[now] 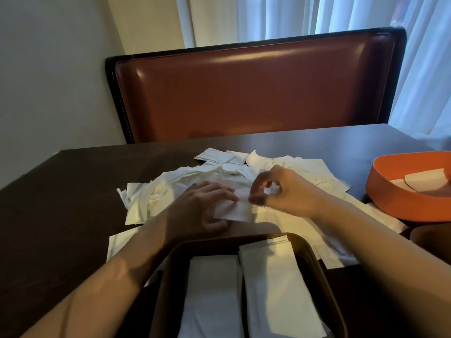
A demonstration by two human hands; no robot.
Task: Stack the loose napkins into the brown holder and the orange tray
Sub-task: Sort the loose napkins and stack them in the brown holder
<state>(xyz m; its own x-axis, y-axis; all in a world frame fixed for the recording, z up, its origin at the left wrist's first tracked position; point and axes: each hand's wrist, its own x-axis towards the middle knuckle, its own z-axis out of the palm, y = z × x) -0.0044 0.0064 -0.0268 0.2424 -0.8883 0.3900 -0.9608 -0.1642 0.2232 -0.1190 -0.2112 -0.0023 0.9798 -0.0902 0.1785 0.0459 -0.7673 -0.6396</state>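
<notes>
Head view: my left hand (205,206) grips folded napkin (235,211) over loose napkins (305,172) on tabletop (61,203). Right hand (275,189) pinches its top edge. Brown holder (314,262) near me, orange tray (400,198) at right.

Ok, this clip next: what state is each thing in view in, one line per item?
Brown rounded holder: partly filled, two white napkin stacks side by side.
Round orange tray: a few napkins inside.
Loose white paper napkins: scattered in a pile on the dark table.
Folded white napkin: held between both hands.
Left hand: grips the folded napkin.
Right hand: pinches its edge.
</notes>
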